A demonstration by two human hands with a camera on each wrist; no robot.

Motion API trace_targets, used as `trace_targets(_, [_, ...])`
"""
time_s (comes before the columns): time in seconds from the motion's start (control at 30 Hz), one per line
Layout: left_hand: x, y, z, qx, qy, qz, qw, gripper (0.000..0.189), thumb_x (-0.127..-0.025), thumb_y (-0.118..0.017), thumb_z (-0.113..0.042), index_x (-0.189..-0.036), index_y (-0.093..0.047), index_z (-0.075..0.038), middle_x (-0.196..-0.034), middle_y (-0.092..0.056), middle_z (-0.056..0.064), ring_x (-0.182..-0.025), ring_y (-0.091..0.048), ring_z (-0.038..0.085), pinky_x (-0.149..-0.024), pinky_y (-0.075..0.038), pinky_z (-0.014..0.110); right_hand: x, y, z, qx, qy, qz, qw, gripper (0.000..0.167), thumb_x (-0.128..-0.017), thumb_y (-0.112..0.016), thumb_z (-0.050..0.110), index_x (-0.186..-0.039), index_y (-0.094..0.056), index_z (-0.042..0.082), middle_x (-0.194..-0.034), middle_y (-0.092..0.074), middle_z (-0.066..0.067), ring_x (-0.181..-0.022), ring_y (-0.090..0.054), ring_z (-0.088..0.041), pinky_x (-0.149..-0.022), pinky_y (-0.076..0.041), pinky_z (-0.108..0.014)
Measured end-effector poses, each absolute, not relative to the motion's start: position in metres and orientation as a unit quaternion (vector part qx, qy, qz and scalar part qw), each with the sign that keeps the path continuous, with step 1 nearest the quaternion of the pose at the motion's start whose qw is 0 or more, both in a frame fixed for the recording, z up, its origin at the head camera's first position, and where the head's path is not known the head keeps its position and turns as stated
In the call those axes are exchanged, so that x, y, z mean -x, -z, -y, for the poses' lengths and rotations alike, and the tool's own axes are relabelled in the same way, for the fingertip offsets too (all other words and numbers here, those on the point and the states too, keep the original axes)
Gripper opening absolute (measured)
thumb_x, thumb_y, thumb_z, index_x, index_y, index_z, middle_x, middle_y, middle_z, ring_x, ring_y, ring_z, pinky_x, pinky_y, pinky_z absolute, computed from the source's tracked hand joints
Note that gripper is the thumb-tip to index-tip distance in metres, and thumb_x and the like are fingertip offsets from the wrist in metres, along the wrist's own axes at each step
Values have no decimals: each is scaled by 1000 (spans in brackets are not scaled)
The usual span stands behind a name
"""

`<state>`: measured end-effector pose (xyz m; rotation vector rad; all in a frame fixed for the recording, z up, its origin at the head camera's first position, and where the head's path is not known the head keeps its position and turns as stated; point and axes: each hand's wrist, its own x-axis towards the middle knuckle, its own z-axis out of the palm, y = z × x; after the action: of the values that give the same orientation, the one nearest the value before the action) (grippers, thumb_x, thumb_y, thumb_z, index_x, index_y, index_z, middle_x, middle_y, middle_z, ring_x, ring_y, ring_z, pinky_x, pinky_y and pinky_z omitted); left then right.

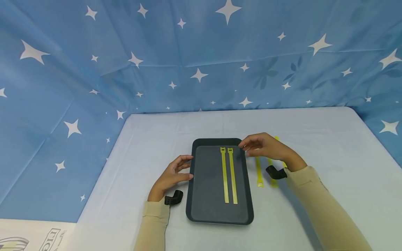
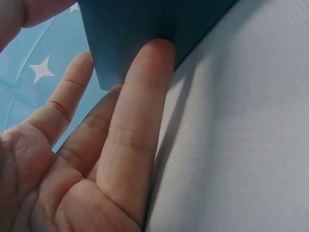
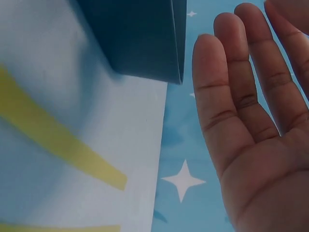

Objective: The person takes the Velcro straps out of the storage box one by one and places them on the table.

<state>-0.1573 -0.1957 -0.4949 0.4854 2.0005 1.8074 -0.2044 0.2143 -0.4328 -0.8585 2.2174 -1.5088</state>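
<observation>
A dark grey rectangular tray [image 1: 205, 184] lies on the white-covered table. Two yellow cable-tie straps [image 1: 224, 177] lie side by side in it, their slotted heads at the far end. At the tray's left side is my left hand [image 1: 171, 176], its fingers [image 2: 140, 106] extended and touching the outer wall in the left wrist view. My right hand [image 1: 267, 146] hovers by the far right corner of the tray. Its fingers look extended and apart from the tray wall [image 3: 145, 43] in the right wrist view, holding nothing.
More yellow straps [image 1: 259, 172] lie on the table to the right of the tray, partly hidden by the right hand and wrist. A blue cloth with white stars [image 1: 188, 52] hangs behind the table. A printed pale surface [image 1: 31, 237] shows at lower left.
</observation>
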Motion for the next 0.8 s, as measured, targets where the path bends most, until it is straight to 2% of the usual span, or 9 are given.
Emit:
trace_targets(0.33, [159, 495, 197, -168, -645, -718, 200, 74, -95, -82, -15, -157, -46, 4, -164, -44, 25, -146, -48, 44, -117, -40, 57, 214, 430, -199, 327, 514, -768, 200, 30, -98, -72, -8, -125, -66, -19, -127, -65, -39, -111, -71, -39, -94, -59, -34])
trace_targets(0.6, [160, 493, 197, -169, -648, -716, 198, 74, -94, -81, -12, -157, -46, 4, -164, -45, 26, -146, -48, 46, -118, -38, 60, 224, 430, -186, 364, 481, -762, 237, 28, -97, -73, -8, -123, -69, -17, -126, -68, -35, -112, -67, -51, -95, -60, -38])
trace_targets(0.8, [160, 492, 197, -170, -649, -714, 199, 74, -94, -82, -12, -157, -46, 5, -163, -45, 26, -146, -48, 46, -118, -38, 60, 232, 428, -176, 388, 453, -760, 260, 27, -97, -74, -8, -123, -71, -13, -126, -70, -31, -112, -69, -49, -95, -60, -39])
